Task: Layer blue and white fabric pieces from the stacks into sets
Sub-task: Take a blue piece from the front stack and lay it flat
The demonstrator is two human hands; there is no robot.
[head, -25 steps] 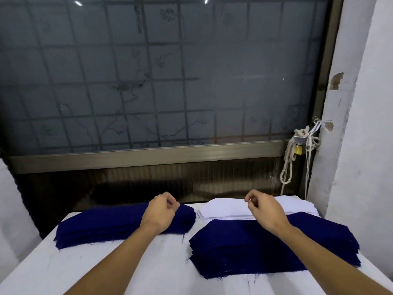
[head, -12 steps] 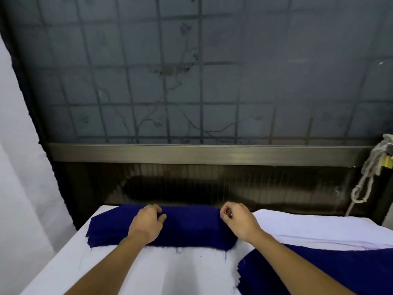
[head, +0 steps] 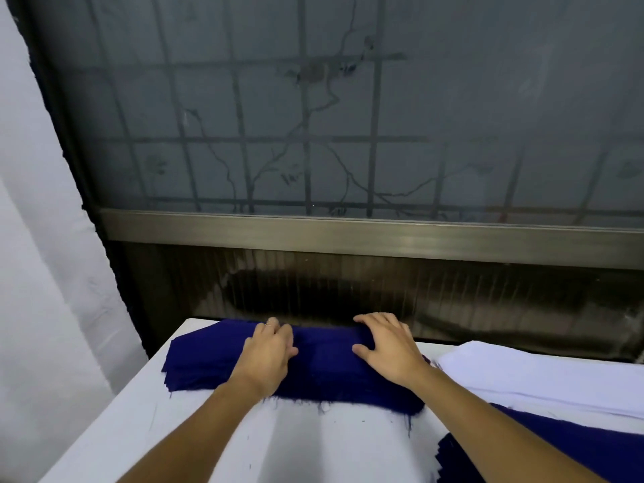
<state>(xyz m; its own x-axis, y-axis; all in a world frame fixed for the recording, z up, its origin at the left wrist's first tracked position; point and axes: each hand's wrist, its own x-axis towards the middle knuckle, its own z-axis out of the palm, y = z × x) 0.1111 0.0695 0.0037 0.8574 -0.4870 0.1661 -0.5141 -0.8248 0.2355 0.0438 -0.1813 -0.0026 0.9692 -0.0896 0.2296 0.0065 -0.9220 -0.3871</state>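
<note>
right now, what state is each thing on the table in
left hand, flat on far blue stack, holding nothing
right hand, spread on same stack, fingers at its far edge
far blue stack, flat, near edge frayed
white stack, flat, untouched
near blue stack, untouched, partly out of frame

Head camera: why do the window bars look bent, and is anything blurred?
Head view: the wide-angle lens bends the window bars; soft light, mild sheen on the metal rail; left hand, right hand and blue stack look sharp.
</note>
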